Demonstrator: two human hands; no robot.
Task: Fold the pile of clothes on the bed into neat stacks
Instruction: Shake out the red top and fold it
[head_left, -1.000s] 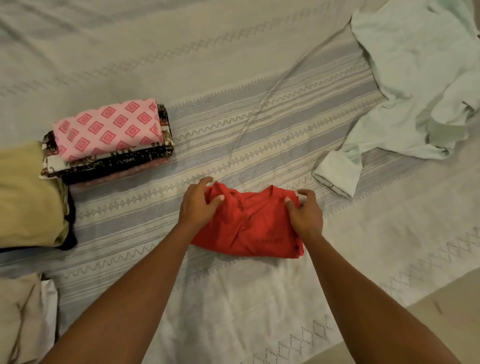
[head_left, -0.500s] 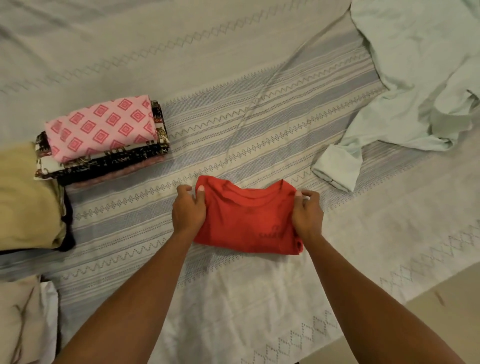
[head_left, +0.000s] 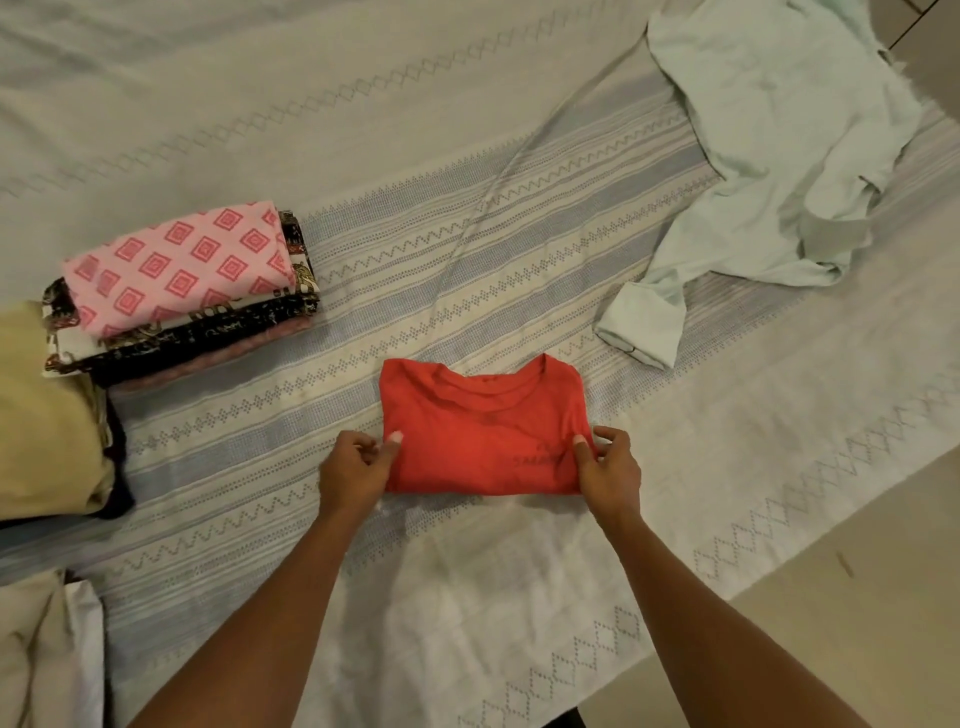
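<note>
While left grip (head_left: 358, 467) and right grip (head_left: 609, 467) pinch its side edges, the folded red shirt (head_left: 483, 431) lies toward the near edge of the bed (head_left: 467, 156) | soft, light, limp; likely best lifted by both sides.

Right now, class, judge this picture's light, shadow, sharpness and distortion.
Head view: dim, warm, even light, no glare; soft shadow under the left hand; bedspread stripes bow slightly toward the edges; print on the red shirt too soft to read.

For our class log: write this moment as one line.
doing: folding red shirt | left hand, right hand: pinching its sides | waiting: pale green shirt
</note>
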